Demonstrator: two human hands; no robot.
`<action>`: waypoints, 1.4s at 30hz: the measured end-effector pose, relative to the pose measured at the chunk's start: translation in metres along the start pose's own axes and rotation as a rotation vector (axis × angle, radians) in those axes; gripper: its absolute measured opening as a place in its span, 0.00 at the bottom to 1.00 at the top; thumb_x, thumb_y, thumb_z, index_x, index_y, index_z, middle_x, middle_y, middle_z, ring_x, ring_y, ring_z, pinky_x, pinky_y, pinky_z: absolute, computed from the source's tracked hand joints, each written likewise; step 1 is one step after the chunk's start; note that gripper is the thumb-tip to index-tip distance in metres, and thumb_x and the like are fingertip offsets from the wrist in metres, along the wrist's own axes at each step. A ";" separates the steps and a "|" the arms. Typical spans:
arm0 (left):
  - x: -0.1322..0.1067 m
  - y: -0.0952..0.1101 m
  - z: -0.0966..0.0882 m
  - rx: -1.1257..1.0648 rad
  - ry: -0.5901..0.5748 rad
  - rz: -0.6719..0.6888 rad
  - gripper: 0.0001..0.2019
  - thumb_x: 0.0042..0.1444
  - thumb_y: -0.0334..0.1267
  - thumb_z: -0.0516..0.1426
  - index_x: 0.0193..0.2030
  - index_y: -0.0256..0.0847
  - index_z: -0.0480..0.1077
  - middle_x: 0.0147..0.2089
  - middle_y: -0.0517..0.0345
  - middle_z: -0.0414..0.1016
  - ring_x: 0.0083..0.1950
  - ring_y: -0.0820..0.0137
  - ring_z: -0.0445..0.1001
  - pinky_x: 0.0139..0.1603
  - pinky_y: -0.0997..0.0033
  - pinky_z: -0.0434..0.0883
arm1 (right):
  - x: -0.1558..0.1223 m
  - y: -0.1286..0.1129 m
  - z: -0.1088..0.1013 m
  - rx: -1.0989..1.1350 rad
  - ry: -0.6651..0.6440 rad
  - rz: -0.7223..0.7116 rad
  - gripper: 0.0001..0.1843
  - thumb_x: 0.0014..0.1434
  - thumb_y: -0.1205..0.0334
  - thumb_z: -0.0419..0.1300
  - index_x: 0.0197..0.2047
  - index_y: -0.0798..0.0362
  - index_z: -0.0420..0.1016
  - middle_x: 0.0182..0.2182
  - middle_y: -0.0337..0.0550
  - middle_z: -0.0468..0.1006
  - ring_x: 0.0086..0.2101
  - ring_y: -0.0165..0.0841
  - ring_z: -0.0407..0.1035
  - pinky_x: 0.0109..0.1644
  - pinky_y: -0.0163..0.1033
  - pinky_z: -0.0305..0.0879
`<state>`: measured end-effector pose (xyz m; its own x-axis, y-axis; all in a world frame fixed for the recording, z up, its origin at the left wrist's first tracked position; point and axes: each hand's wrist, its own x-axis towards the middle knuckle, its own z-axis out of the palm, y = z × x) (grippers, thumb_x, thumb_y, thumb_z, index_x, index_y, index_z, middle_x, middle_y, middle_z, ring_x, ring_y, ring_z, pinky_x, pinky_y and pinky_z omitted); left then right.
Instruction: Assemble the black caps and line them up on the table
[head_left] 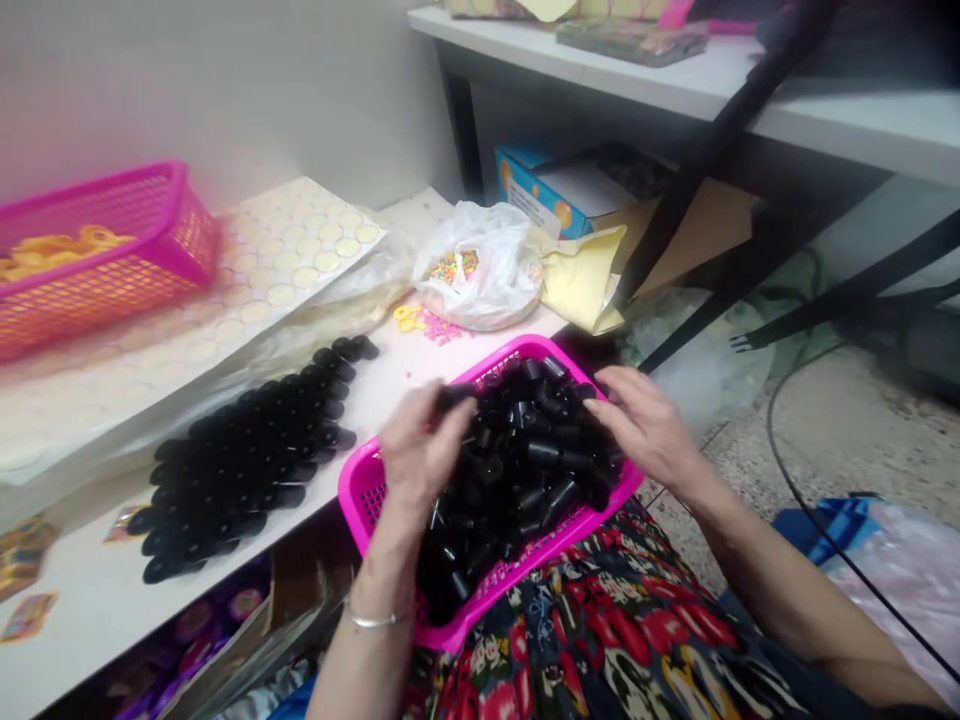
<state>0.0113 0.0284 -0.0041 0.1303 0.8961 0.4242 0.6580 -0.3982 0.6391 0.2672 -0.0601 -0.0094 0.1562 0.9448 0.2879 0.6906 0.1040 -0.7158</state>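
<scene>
A pink plastic basket (351,490) rests on my lap, heaped with short black plastic cylinders (544,452) that look like caps. My left hand (416,450), with a bangle at the wrist, is over the basket's left part, its thumb and fingers closed around a black cap (454,396). At the basket's far right side is my right hand (649,425), its thumb and fingers apart and curved beside the caps at the edge. Left of the basket, many black caps (247,450) stand packed in rows on the white table (315,545).
Sheets with round stickers (300,240) lie at left under another pink basket (184,225) holding orange pieces. Farther back sit a white plastic bag (495,260) with colourful beads and a blue box (532,190). Black metal legs (694,180) slant at right; a cable (795,470) hangs nearby.
</scene>
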 end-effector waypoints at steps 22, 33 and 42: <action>0.025 0.028 0.046 -0.138 -0.671 0.393 0.08 0.53 0.31 0.56 0.39 0.39 0.74 0.41 0.52 0.73 0.44 0.66 0.71 0.47 0.65 0.69 | 0.017 0.048 0.017 0.150 -0.303 0.035 0.18 0.53 0.64 0.59 0.48 0.50 0.71 0.39 0.43 0.71 0.39 0.35 0.67 0.45 0.43 0.65; 0.020 0.031 0.066 -0.085 -0.480 0.437 0.10 0.51 0.27 0.53 0.38 0.38 0.73 0.41 0.52 0.72 0.42 0.65 0.69 0.44 0.65 0.68 | 0.028 0.030 0.008 -0.117 -0.442 -0.138 0.10 0.53 0.61 0.60 0.41 0.50 0.72 0.37 0.42 0.72 0.38 0.38 0.62 0.43 0.42 0.60; -0.034 0.097 0.074 -0.096 -0.692 0.994 0.08 0.56 0.29 0.50 0.35 0.38 0.70 0.37 0.52 0.74 0.38 0.66 0.67 0.43 0.63 0.67 | 0.021 0.054 0.020 0.337 -0.146 0.076 0.13 0.46 0.62 0.65 0.37 0.54 0.71 0.30 0.37 0.69 0.32 0.31 0.64 0.37 0.37 0.62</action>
<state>0.1251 -0.0265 -0.0043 0.9348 0.0951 0.3423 -0.0077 -0.9579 0.2871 0.2932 -0.0288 -0.0548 0.0793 0.9855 0.1498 0.4056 0.1054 -0.9079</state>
